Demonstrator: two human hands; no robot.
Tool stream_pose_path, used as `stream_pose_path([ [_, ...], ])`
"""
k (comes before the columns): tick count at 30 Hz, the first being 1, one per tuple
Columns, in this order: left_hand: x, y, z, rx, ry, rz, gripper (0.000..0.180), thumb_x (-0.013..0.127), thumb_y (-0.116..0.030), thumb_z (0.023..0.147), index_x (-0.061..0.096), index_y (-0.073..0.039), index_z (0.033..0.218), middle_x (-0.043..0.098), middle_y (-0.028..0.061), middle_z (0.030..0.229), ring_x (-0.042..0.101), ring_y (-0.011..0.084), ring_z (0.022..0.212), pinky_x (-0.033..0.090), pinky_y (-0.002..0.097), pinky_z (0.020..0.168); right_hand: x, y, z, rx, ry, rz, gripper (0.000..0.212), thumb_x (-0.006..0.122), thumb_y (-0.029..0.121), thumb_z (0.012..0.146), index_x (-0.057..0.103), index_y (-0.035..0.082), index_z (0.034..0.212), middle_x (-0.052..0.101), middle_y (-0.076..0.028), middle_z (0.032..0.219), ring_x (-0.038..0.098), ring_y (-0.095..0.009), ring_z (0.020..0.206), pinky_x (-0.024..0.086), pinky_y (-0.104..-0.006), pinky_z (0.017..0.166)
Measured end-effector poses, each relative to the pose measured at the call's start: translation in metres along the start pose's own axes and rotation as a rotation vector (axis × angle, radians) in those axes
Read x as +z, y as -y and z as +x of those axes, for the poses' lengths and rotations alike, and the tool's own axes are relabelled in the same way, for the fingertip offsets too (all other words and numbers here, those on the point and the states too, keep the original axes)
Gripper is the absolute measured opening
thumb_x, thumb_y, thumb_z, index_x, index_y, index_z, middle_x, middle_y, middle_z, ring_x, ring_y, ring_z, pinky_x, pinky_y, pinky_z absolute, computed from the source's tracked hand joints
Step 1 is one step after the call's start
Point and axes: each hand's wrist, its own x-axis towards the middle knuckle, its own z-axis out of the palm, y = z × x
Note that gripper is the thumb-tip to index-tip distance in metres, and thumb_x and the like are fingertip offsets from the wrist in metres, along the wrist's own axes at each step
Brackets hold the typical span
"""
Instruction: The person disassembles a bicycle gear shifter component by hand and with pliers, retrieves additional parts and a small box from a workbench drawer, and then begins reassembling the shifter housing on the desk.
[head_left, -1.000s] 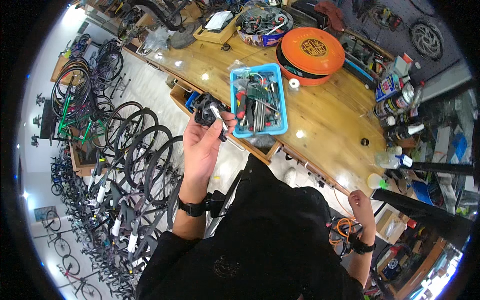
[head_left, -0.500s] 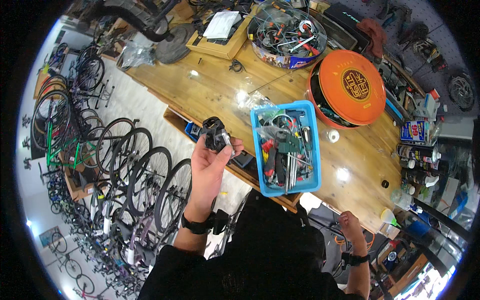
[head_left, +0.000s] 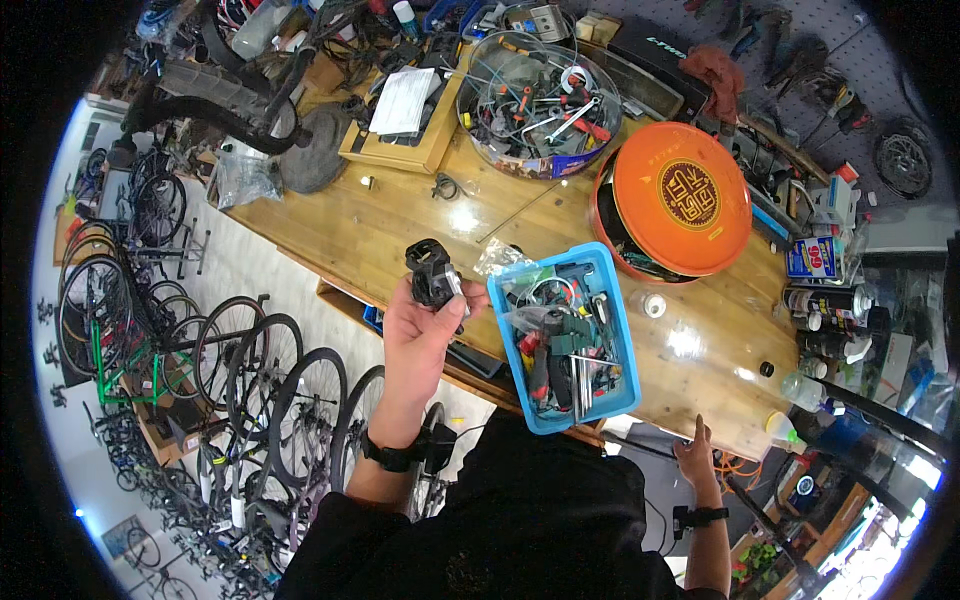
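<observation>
One black clamp part [head_left: 430, 288] with a silver section is gripped between the thumb and fingers of the left hand [head_left: 412, 338]; its ring-shaped end projects past the fingertips, away from the wrist. Just right of these fingers, a blue plastic tray [head_left: 624, 325] of mixed tools [head_left: 580, 385] sits at the tabletop [head_left: 715, 372] edge. Well to their right, the right hand [head_left: 697, 458] has thumb and fingers apart, loosely extended.
</observation>
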Motion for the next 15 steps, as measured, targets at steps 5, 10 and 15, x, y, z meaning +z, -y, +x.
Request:
stream_pose_path([
  [5,0.006,0.004,0.015,-0.004,0.028,0.023,0.029,0.066,-0.007,0.093,0.051,0.0,0.117,0.069,0.017,0.106,0.068,0.0243,0.096,0.053,0.0376,0.089,0.006,-0.001,0.004,-0.03,0.004,-0.224,0.082,0.072,0.015,0.081,0.029,-0.005,0.147,0.034,-0.03,0.138,0.064,-0.038,0.089,0.054,-0.0439,0.08],
  [10,0.014,0.004,0.025,-0.003,0.052,0.049,0.029,0.066,-0.007,0.094,0.05,0.001,0.117,0.068,0.0177,0.106,0.068,0.0244,0.096,0.053,0.0383,0.089,-0.004,0.023,0.001,-0.034,0.049,-0.247,0.084,0.075,0.021,0.08,0.031,-0.007,0.145,0.032,-0.035,0.137,0.056,-0.051,0.107,0.051,-0.0483,0.091],
  [15,0.025,0.001,0.036,0.003,0.087,0.035,0.029,0.066,-0.007,0.094,0.051,0.0,0.117,0.068,0.0179,0.107,0.067,0.0244,0.097,0.053,0.0381,0.088,-0.012,0.038,0.006,0.029,0.146,-0.271,0.087,0.075,0.023,0.083,0.026,-0.007,0.148,0.025,-0.037,0.142,0.053,-0.055,0.114,0.051,-0.0485,0.097],
])
